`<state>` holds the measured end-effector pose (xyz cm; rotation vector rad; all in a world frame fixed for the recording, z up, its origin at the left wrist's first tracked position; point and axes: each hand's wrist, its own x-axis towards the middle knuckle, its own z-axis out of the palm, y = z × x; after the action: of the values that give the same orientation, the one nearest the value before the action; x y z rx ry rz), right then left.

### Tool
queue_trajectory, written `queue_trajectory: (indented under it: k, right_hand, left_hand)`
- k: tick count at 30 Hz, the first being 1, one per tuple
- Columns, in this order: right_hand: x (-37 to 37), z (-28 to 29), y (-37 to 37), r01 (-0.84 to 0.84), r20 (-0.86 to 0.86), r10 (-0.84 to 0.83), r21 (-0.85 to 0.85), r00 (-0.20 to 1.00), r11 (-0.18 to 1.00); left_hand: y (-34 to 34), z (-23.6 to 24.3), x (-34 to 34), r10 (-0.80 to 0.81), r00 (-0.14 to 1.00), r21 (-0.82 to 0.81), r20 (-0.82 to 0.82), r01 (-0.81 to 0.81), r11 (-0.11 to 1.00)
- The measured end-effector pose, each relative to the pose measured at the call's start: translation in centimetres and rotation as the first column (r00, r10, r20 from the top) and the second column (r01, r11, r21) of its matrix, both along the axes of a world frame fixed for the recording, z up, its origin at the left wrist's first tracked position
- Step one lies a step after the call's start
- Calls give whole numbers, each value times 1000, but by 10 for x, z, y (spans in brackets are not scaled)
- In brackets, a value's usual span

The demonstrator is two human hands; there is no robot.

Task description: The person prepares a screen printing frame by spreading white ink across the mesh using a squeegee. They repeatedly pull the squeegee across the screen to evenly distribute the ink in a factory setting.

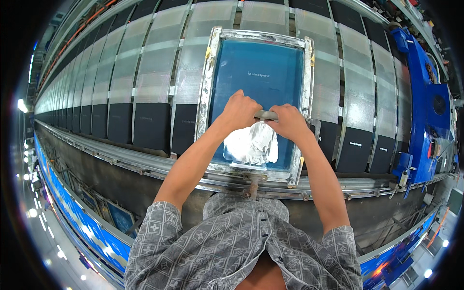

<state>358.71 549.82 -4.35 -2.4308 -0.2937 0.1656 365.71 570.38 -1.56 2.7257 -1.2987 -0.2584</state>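
Both my hands are closed on a squeegee (266, 115), whose pale grey handle shows between them. My left hand (239, 111) wraps its left part and my right hand (288, 122) its right part. They are above a blue printing screen (261, 58) in a worn metal frame (309, 72). A thick heap of white ink (253, 145) lies on the mesh just on the near side of the squeegee. Small lettering shows in the mesh beyond my hands. The squeegee's blade is hidden, so its contact with the mesh cannot be seen.
A long row of pale printing boards with black fabric pieces (152, 128) stretches left and continues right. A metal rail (121, 151) runs along the near side. Blue machinery (425, 106) stands at the right. Framed screens (118, 217) rest below the rail at lower left.
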Motion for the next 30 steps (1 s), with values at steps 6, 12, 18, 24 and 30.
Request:
queue_trajectory:
  k: [6,12,18,24,30]
  right_hand:
    - [-48,-23,25,-25,81,25,-4,996,1000]
    - [-91,-30,39,-87,167,85,3,982,996]
    - [12,-34,10,-45,181,61,-93,982,995]
    - [14,-44,11,-24,97,32,-77,995,997]
    - [-85,-74,43,-60,15,61,-60,998,996]
  left_hand:
    - [24,-22,-59,46,999,-95,-12,-47,994]
    - [43,-24,-99,25,999,-37,-46,-27,999]
    - [12,-28,1,20,999,-62,46,-17,998]
    - [9,-38,10,33,999,-56,-34,-35,998]
    - [45,-67,-91,1,998,-5,-62,-1,1000]
